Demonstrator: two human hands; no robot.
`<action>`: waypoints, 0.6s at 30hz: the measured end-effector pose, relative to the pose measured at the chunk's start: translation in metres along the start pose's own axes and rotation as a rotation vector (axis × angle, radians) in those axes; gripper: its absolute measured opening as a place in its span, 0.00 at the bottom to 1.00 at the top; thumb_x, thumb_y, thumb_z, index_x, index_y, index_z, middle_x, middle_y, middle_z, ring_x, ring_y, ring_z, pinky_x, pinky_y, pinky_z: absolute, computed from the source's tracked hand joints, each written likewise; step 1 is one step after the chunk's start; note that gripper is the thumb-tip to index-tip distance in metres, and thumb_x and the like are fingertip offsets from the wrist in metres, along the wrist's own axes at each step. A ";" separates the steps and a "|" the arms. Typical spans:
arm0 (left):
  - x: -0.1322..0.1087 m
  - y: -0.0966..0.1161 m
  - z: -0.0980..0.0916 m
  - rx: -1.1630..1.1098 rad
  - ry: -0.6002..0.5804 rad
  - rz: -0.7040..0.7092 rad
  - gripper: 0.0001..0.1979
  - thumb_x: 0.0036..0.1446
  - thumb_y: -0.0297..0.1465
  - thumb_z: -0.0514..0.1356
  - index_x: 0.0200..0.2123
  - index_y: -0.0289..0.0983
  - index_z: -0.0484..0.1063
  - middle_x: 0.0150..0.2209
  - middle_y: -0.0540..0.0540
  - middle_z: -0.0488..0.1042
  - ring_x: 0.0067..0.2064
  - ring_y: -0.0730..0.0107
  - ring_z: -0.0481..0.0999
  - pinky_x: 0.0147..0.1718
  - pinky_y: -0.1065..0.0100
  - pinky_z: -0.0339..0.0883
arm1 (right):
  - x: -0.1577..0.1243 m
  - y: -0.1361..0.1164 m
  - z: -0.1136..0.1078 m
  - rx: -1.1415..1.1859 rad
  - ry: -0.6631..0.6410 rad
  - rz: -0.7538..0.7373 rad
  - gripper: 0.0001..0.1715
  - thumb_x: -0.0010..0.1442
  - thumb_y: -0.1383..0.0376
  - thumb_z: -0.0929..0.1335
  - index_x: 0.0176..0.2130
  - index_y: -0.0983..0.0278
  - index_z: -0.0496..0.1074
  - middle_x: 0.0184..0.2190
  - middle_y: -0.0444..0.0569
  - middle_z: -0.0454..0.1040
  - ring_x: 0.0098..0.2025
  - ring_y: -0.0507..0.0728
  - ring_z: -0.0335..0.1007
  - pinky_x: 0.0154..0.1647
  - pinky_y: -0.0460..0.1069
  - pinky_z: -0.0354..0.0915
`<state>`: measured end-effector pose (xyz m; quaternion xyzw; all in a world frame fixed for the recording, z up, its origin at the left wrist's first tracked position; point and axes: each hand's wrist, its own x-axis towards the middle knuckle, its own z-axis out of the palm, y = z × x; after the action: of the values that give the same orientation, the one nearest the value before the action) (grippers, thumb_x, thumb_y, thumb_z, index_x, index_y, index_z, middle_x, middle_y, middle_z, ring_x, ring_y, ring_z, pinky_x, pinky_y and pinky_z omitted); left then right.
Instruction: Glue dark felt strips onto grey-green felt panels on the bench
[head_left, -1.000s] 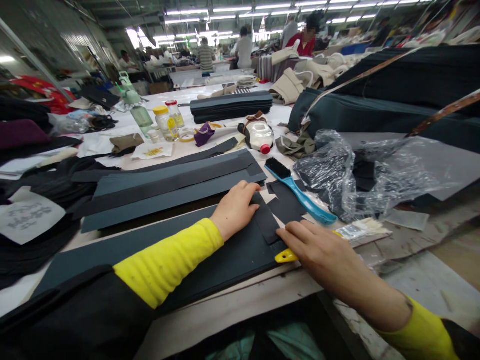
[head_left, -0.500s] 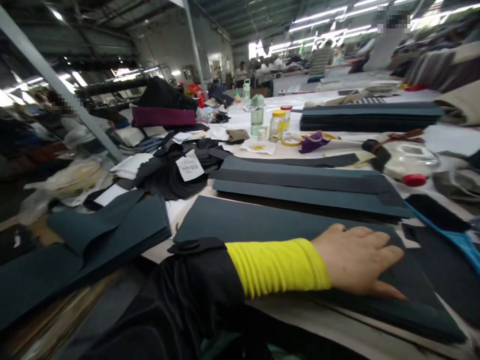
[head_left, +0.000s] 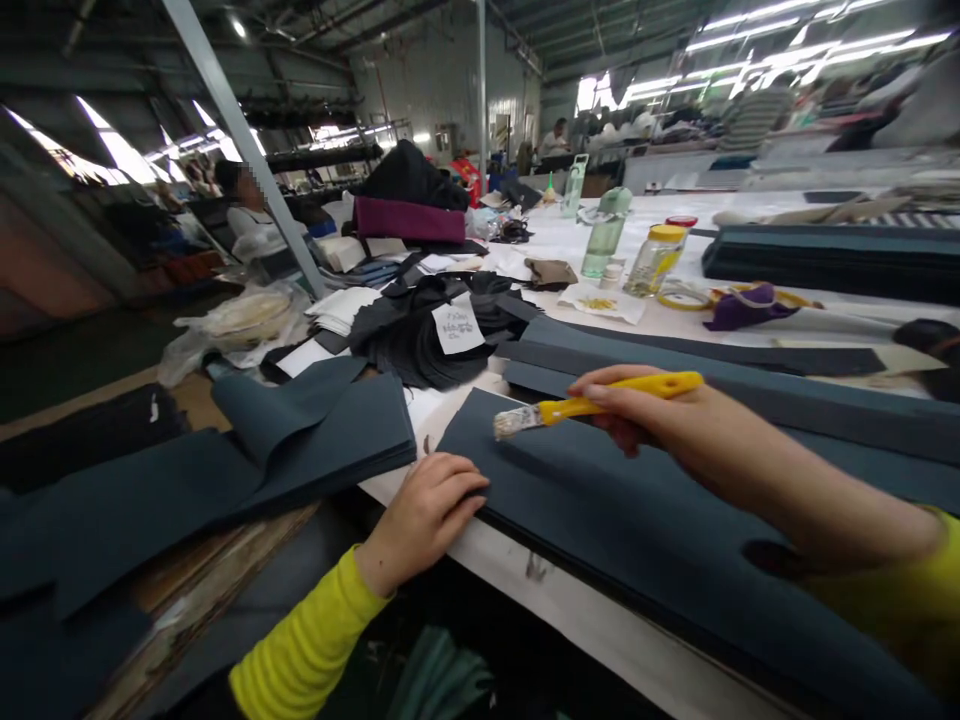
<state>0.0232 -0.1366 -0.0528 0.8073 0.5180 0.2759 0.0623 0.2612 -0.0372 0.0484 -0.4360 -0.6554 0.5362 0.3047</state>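
Yellow-handled brush [head_left: 600,400] gripped in the right hand [head_left: 645,420], its bristles just over a dark teal panel [head_left: 645,510] at the near edge of the tabletop [head_left: 540,590]; the left hand [head_left: 424,520], loosely curled and empty, rests beside the panel.

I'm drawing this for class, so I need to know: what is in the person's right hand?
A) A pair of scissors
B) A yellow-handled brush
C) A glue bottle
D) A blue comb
B. The right hand grips a yellow-handled brush above a dark teal sheet.
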 end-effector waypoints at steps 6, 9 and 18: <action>-0.007 -0.006 0.005 -0.018 0.007 -0.033 0.10 0.60 0.30 0.54 0.45 0.40 0.68 0.43 0.46 0.71 0.46 0.67 0.67 0.49 0.61 0.59 | 0.040 -0.002 0.064 0.049 -0.080 0.054 0.06 0.59 0.68 0.63 0.36 0.68 0.68 0.20 0.42 0.63 0.18 0.47 0.57 0.17 0.41 0.57; -0.007 -0.007 0.006 -0.015 0.003 -0.030 0.10 0.60 0.30 0.54 0.45 0.40 0.68 0.43 0.46 0.71 0.47 0.67 0.67 0.49 0.61 0.59 | 0.045 0.003 0.065 0.045 -0.077 0.075 0.06 0.59 0.67 0.63 0.35 0.68 0.68 0.21 0.43 0.64 0.18 0.47 0.58 0.17 0.41 0.57; -0.007 -0.011 0.008 0.047 0.036 0.027 0.10 0.60 0.28 0.54 0.45 0.40 0.67 0.43 0.46 0.70 0.47 0.67 0.67 0.48 0.62 0.59 | -0.017 0.022 -0.022 -0.031 0.102 0.184 0.16 0.53 0.60 0.66 0.37 0.70 0.70 0.20 0.44 0.63 0.19 0.47 0.56 0.17 0.43 0.56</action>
<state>0.0160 -0.1363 -0.0665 0.8105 0.5143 0.2788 0.0303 0.2927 -0.0415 0.0335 -0.5258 -0.6045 0.5287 0.2804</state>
